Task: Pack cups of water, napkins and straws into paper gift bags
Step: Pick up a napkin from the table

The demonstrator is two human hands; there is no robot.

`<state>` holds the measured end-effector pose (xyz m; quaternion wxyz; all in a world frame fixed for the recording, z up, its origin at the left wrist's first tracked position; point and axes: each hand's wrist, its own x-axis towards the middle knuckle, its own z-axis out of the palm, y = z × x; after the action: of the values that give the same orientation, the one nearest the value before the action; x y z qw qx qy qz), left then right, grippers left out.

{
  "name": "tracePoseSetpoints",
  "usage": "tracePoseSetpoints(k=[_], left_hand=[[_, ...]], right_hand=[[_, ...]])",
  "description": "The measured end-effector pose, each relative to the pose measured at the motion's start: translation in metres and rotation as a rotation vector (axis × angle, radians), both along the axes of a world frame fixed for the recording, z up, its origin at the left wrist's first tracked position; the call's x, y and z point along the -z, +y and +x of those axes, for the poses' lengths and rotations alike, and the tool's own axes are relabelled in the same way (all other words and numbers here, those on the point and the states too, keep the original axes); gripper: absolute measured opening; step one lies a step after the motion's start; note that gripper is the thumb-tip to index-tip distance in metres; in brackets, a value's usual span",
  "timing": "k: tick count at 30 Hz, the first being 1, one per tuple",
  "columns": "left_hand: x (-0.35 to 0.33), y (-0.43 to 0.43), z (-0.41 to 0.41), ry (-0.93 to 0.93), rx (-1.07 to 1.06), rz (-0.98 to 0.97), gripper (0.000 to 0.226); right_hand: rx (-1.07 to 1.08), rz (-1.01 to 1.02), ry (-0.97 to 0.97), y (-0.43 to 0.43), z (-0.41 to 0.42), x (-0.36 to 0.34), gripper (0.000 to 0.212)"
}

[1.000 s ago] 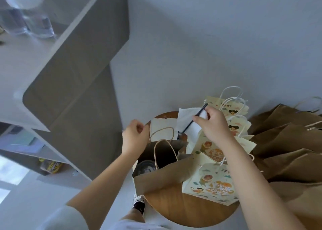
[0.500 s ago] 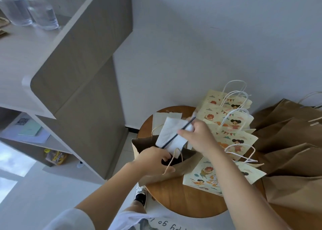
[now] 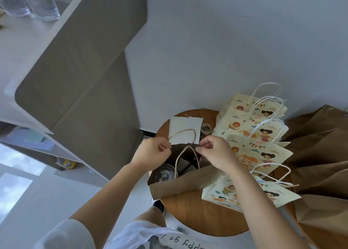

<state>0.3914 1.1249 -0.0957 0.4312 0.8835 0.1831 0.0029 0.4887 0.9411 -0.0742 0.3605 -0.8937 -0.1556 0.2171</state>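
The brown bag (image 3: 180, 184) stands open on the left of the round bench (image 3: 197, 216), with a lidded cup (image 3: 164, 174) inside its left end. The left hand (image 3: 152, 155) and right hand (image 3: 216, 152) each pinch its far rim, fingers clamped on the paper at the 2 ends of the far handle. A cream sheet (image 3: 185, 125) lies just beyond. Printed bags (image 3: 250, 150) overlap at the right.

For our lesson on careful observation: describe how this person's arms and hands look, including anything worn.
Both forearms are bare down to the left hand and right hand; no watch, ring, bracelet or glove shows. A loose white short sleeve covers the left upper arm. The white shirt carries dark printed lettering.
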Motion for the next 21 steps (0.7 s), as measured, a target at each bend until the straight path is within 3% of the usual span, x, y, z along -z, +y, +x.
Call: tracePoseSetpoints(k=[5, 9, 13, 16, 21], left_hand=[[-0.003, 0.024, 0.044, -0.071, -0.140, -0.092, 0.027], [0.013, 0.045, 0.099, -0.053, -0.235, -0.219, 0.031], [0.058, 0.051, 0.163, 0.185, -0.056, -0.109, 0.017], [0.109, 0.046, 0.200, 0.403, 0.117, -0.010, 0.019], [0.167, 0.031, 0.243, 0.620, 0.175, -0.002, 0.026]], right_hand=[[0.267, 0.192, -0.007, 0.008, 0.037, 0.004, 0.013], [0.377, 0.102, 0.009, 0.029, 0.088, 0.023, 0.018], [0.300, -0.148, 0.132, 0.057, 0.138, 0.068, 0.028], [0.260, -0.310, 0.240, 0.069, 0.170, 0.111, 0.028], [0.369, -0.373, 0.286, 0.076, 0.207, 0.165, 0.019]])
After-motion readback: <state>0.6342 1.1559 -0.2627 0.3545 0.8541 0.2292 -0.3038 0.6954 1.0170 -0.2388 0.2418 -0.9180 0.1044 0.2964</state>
